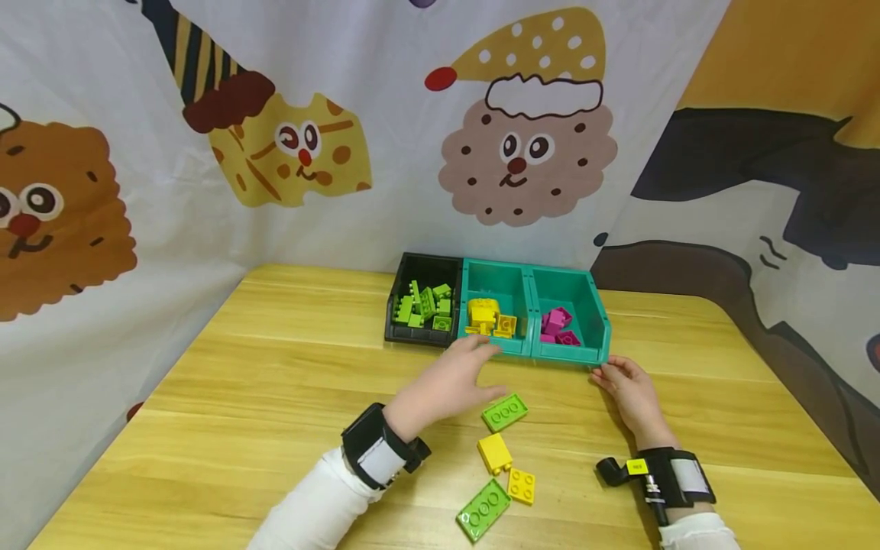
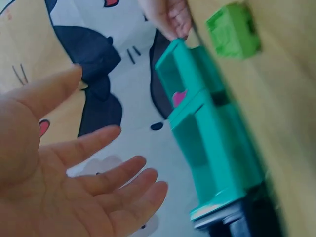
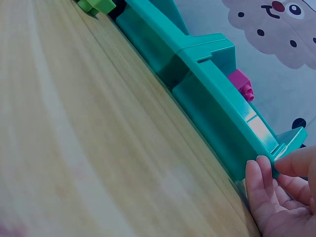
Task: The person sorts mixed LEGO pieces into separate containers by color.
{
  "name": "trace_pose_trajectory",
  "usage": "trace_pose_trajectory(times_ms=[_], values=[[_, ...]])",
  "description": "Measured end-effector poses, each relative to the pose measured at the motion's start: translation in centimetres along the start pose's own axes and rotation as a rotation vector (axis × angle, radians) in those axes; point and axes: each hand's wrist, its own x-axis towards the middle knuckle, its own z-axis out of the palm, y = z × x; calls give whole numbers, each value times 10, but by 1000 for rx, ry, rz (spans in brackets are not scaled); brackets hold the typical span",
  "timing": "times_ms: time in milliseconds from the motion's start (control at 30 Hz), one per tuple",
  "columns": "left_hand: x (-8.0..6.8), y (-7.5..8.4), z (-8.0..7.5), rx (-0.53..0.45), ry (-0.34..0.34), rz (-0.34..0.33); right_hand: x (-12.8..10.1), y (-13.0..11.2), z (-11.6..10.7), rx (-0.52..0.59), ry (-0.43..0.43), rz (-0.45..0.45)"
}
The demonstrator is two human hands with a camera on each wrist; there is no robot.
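Observation:
My left hand hovers over the table in front of the bins, its fingers spread and nothing in them. Just beyond its fingertips is the middle teal bin, which holds yellow bricks. At the front corner of the right teal bin, my right hand pinches the edge between thumb and fingers, shown closely in the right wrist view. Magenta bricks lie inside that bin. Beside my left thumb, a green brick lies on the table.
A black bin with several green bricks adjoins the teal bins on the left. Nearer me on the wooden table lie a yellow brick, a smaller yellow brick and another green brick. A printed cloth hangs behind.

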Motion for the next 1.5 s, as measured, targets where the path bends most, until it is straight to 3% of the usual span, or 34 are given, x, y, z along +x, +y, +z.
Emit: trace_pose_trajectory(times_ms=[200, 600, 900, 1500], values=[[2, 3, 23, 46, -107, 1, 0, 2, 0, 15, 1, -1], [12, 9, 48, 138, -140, -19, 0, 1, 0, -1, 8, 5], [19, 12, 60, 175, -186, -57, 0, 1, 0, -12, 4, 8], [26, 16, 66, 293, -222, -41, 0, 0, 1, -24, 16, 7]])
